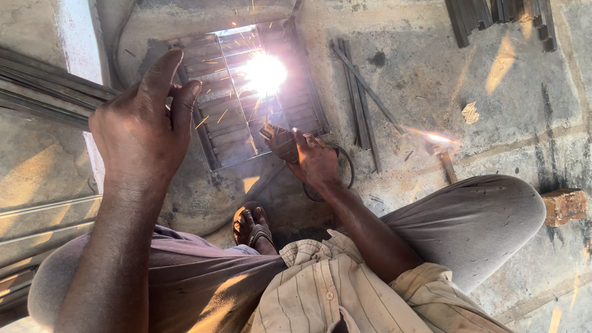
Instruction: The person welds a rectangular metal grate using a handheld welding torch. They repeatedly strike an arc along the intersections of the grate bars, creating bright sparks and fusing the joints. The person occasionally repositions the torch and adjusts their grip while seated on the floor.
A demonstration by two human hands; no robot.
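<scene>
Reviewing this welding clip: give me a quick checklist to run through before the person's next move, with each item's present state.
1. Right hand grips the electrode holder: ok.
2. Arc sits on the metal grille frame: ok.
3. Left hand clear of the sparks, raised and holding nothing: ok.
4. Hands gloved: not ok, both bare.
5. Foot covered: not ok, open sandal near the frame.
6. Eye shield worn: cannot tell, out of view.

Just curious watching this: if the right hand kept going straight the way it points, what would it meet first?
The right hand points up-left over the slatted metal grille, so it would probably meet the bright sparking spot first; depth is uncertain.
</scene>
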